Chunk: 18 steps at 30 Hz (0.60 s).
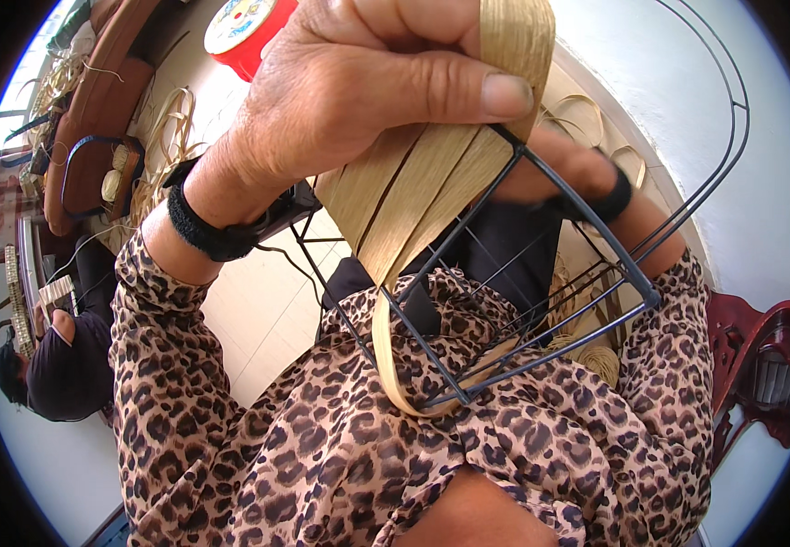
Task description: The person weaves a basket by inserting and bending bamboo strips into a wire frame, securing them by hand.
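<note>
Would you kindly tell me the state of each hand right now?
Left hand: closed, holding a flat tan strip.
Right hand: blurred and partly hidden behind the wire frame; cannot be told.

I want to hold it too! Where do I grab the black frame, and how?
Probably by its tall loop, high up, coming from the right, with your fingers around both wires. The loop on the frame sticks out, thin and bare up there, away from the right hand. The other side is busy: the left hand pinches tan strips there.
</note>
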### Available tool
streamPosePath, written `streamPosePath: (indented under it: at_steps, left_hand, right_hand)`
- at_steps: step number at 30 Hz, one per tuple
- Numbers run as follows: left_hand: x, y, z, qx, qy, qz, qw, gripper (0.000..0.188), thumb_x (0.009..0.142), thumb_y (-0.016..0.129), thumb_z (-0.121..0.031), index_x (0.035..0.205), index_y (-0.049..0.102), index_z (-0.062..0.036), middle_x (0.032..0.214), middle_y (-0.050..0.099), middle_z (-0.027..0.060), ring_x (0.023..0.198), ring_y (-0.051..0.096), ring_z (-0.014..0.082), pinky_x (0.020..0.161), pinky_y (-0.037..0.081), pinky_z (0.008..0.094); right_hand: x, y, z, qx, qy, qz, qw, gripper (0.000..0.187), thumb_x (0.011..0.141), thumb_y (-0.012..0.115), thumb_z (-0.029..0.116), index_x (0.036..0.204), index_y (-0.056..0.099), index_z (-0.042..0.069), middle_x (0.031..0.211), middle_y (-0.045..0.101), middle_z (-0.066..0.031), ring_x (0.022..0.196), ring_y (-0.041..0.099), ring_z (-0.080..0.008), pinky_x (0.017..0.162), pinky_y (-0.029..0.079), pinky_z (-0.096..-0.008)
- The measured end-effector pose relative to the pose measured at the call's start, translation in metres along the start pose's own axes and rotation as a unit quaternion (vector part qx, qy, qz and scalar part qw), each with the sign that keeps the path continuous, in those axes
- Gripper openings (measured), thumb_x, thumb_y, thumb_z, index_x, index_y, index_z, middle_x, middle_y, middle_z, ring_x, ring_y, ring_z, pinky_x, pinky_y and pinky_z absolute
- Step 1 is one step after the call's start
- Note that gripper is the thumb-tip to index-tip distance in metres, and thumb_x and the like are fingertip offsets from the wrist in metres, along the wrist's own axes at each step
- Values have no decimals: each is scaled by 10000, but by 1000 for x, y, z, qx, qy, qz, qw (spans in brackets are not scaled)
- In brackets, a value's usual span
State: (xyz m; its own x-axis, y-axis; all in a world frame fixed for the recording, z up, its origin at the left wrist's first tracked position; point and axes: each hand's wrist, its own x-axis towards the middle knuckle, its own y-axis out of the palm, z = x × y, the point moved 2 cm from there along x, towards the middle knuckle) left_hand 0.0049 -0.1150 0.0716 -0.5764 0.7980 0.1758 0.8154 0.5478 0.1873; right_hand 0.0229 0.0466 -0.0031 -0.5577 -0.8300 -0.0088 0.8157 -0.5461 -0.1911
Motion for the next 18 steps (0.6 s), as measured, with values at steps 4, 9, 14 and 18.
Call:
streamPosePath:
  at_steps: [4, 9, 14, 18]
  left_hand:
    - [-3, -4, -4, 44, -2, -1, 999, 206, 785, 653, 3, 978, 634, 69, 938, 660, 107, 862, 594, 125, 760, 474, 234]
    - [-6, -11, -10, -57, -83, -8, 995, 169, 788, 642, 17, 953, 644, 57, 881, 662, 94, 783, 598, 107, 672, 478, 194]
    - [-11, -14, 5, -73, -79, -111, 988, 159, 800, 617, 31, 954, 634, 68, 892, 657, 111, 788, 610, 134, 694, 505, 211]
    - [-8, -15, 1, -119, -19, -73, 990, 162, 810, 593, 42, 964, 623, 82, 914, 650, 136, 805, 621, 170, 733, 519, 240]
  right_hand:
    - [-59, -61, -33, -7, 108, -245, 964, 254, 854, 579, 237, 988, 609, 23, 892, 624, -87, 812, 578, -175, 709, 480, -298]
    - [-238, -139, -71, -72, 238, -556, 793, 304, 837, 586, 256, 1044, 585, 34, 972, 597, -91, 892, 549, -186, 773, 451, -313]
    - [-405, -163, -94, -221, 399, -636, 623, 365, 820, 593, 276, 1100, 561, 45, 1053, 569, -95, 973, 521, -198, 836, 422, -328]
    - [-444, -155, -88, -431, 559, -500, 501, 418, 806, 599, 292, 1145, 541, 55, 1118, 547, -98, 1037, 499, -207, 887, 399, -340]
